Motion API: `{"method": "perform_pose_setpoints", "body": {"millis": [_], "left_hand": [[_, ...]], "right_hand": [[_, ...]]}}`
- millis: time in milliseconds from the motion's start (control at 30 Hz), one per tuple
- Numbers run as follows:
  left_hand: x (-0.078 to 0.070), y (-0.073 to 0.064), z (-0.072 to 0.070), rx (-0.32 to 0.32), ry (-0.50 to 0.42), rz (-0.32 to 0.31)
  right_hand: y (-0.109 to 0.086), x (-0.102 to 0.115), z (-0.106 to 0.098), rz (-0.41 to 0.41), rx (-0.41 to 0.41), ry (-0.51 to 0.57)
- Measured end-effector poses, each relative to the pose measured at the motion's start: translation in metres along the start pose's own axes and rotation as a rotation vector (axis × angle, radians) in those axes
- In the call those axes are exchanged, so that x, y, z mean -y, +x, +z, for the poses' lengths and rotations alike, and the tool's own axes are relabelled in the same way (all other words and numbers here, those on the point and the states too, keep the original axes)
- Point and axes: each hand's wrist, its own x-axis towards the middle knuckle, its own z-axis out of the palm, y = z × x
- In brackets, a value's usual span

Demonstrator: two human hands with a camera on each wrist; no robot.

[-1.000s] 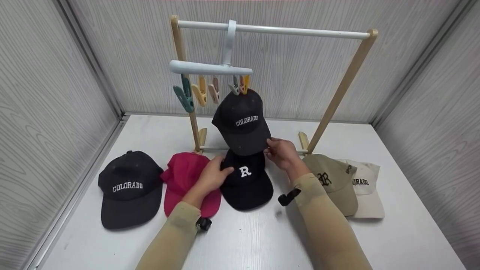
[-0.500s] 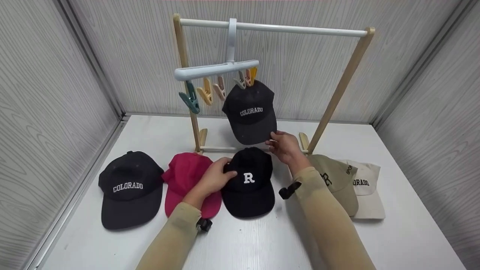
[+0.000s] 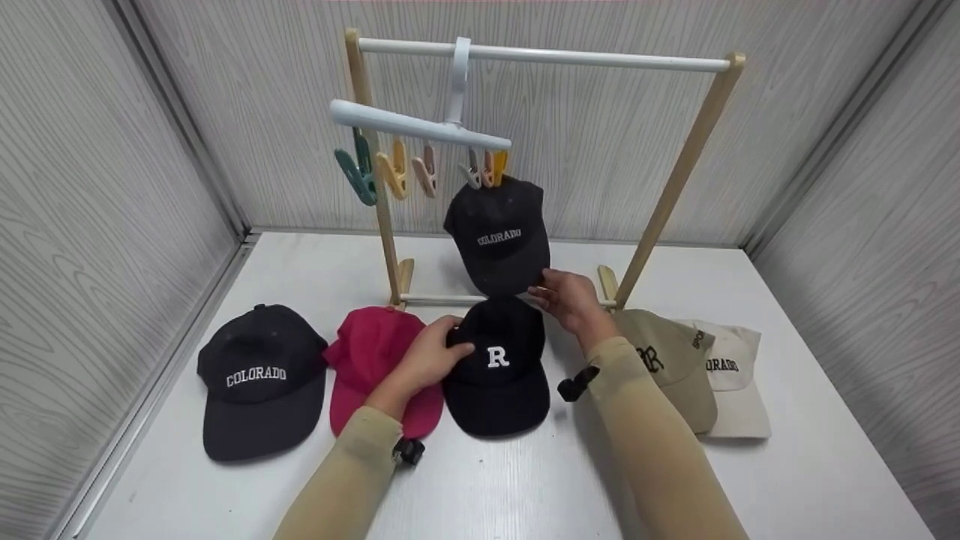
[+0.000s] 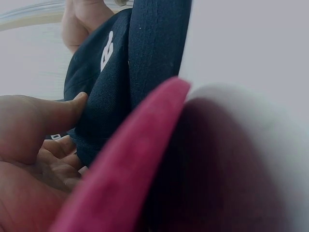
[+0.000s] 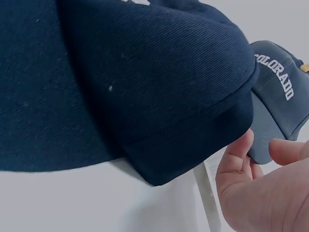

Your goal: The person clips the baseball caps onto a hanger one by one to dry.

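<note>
My left hand pinches the left side of a dark baseball cap with a white R, its thumb on the front and its fingers behind. My right hand is at the lower right brim of a dark COLORADO baseball cap, thumb and fingers spread apart. In the right wrist view its fingertips are right at the R cap's edge, before the COLORADO brim. The COLORADO cap hangs from clothes pegs on a pale hanger.
A red cap lies under my left forearm, and another COLORADO cap lies farther left. At right are an olive cap and a cream cap. Free pegs hang at the hanger's left. The wooden rack stands behind.
The R cap came toward me, then stayed put in my left hand. The hanger with the COLORADO cap swung one way and back. My right hand loosened from the brim and moved slightly.
</note>
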Motion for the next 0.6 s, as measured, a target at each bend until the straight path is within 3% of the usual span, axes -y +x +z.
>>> {"method": "perform_pose_setpoints", "body": {"millis": [600], "left_hand": [[0.0053,0.0002,0.0021,-0.024,0.012,0.028]], "right_hand": [[0.0005,-0.0084,-0.0008,0.010,0.015,-0.067]]}}
